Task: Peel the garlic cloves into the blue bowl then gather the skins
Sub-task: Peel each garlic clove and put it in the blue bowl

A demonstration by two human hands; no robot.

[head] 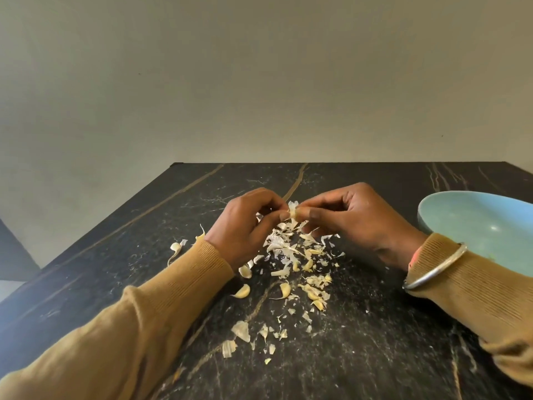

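Pale garlic clove [294, 212] is pinched by left grip [245, 226] and right grip [356, 223] over papery skin litter [284, 248], where peel is shed. Light-blue bowl [458, 219] is parked nearby, likely for short drops.

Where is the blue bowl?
In the head view the blue bowl sits on the dark table at the far right, just beyond the right sleeve's metal bangle; the left hand and right hand pinch a garlic clove left of it.

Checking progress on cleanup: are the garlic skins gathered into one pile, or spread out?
Spread out. The garlic skins lie scattered over the dark table among loose cloves; left hand and right hand pinch another clove.
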